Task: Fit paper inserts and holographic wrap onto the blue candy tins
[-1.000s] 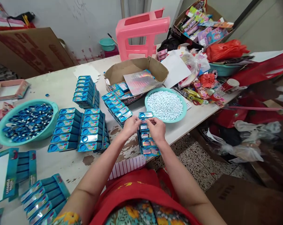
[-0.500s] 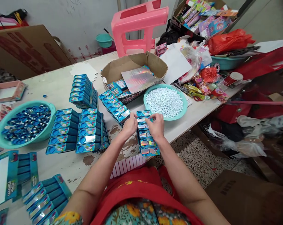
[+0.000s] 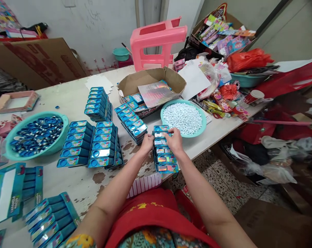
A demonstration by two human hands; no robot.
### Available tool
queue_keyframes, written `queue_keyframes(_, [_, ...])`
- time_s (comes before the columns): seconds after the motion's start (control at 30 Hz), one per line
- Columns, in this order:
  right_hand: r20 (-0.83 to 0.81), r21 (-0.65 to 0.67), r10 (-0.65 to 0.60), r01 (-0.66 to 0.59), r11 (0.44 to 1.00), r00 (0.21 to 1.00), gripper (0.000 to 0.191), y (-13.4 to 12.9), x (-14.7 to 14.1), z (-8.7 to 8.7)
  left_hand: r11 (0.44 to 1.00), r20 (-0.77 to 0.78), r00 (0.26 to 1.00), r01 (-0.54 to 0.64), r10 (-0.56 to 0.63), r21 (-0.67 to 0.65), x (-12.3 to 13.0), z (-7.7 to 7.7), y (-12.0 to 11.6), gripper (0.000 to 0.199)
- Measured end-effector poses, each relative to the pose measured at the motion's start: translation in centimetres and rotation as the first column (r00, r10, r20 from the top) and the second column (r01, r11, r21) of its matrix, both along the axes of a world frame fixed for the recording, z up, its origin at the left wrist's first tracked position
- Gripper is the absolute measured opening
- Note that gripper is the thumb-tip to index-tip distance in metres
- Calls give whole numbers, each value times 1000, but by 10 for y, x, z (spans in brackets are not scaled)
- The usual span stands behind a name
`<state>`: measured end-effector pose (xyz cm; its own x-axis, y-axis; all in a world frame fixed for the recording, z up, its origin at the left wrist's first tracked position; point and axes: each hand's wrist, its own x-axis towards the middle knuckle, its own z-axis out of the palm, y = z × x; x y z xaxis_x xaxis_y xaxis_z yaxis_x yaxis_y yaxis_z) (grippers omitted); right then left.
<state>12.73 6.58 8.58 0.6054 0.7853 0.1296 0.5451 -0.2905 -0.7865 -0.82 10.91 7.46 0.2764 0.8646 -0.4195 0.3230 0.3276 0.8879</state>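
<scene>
A row of small blue boxes point(image 3: 166, 159) lies near the table's front edge, between my hands. My left hand point(image 3: 146, 143) is at the row's left side, fingers closed; what they hold, if anything, is too small to tell. On the upper boxes rests my right hand point(image 3: 174, 139), its fingers pinched at a box's top face, the object under them hidden. Just behind is a teal bowl of pale blue pellets point(image 3: 183, 118). Another row of blue boxes point(image 3: 131, 120) leans against a cut cardboard box point(image 3: 171, 77). Further left stand stacked blue boxes point(image 3: 101, 144).
A teal bowl of blue and silver round pieces point(image 3: 38, 136) is at the left. Open blue trays point(image 3: 51, 220) lie at the front left. A pink stool point(image 3: 158, 38) stands behind the cardboard box. Bags, papers and wrappers point(image 3: 223, 93) crowd the right side.
The view has shifted slightly, so the table and its objects appear a little lower and further right. Both hands stay at the row of boxes, my right hand's fingers still on the upper ones.
</scene>
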Motion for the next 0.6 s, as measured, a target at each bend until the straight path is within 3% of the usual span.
queue_keyframes(0.07, [0,15,14,-14,1000,1000,17,0,1,0,999,3,1000,-26,26,33,-2,-5,-9,34])
queue_keyframes(0.17, [3,29,20,-21,999,1000,12,4,2,1,966,39,999,-3,-7,258,-4,-7,-24,47])
queue_keyframes(0.23, [-44,65,3,0,998,999,9,7,5,1,920,19,993,101,-116,378,-10,-6,-34,54])
queue_keyframes(0.33, [-372,167,-47,116,979,927,17,-7,14,-7,864,-133,937,350,-324,362,-39,-8,-49,58])
queue_keyframes(0.4, [-602,203,-73,241,949,795,28,-39,18,-20,835,-249,883,461,-398,299,-75,-13,-63,58])
queue_keyframes(0.47, [-690,160,-110,300,940,716,34,-87,11,-39,829,-374,838,503,-398,244,-117,-20,-82,58])
queue_keyframes(0.5, [-684,88,-150,286,954,714,34,-113,3,-51,825,-455,796,529,-400,200,-136,-25,-93,57])
queue_keyframes(0.6, [-688,-147,-141,53,988,712,39,-179,-35,-86,763,-650,569,646,-504,-25,-176,-36,-123,45])
